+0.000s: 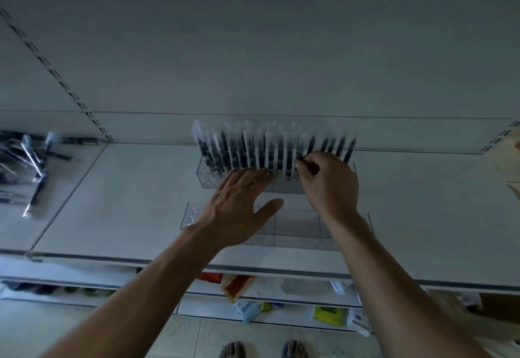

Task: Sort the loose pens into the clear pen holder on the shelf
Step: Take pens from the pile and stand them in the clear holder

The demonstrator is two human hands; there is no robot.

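1. Although the shelf [112, 203] carries everything I need, I judge the job well past halfway but not finished.
2. The clear pen holder [206, 173] sits at the back of the shelf, near the rear wall. A second clear tray [194, 217] lies just in front of it, partly under my hands.
3. The standing pens [244, 149] fill the holder in a close row from its left end almost to its right, so most of the sorting looks done.
4. The loose pens [31, 161] lie in a heap at the far left of the shelf, well apart from the holder. Those are what is left.
5. My left hand [236, 211] lies flat, fingers straight and close together, thumb spread wide, fingertips touching the holder's front at the foot of the row.
6. My right hand [332, 186] is curled, thumb and fingertips pinching one pen [309, 146] low on its barrel, tilted, near the row's right end. Whether it is seated in its slot, I cannot tell.
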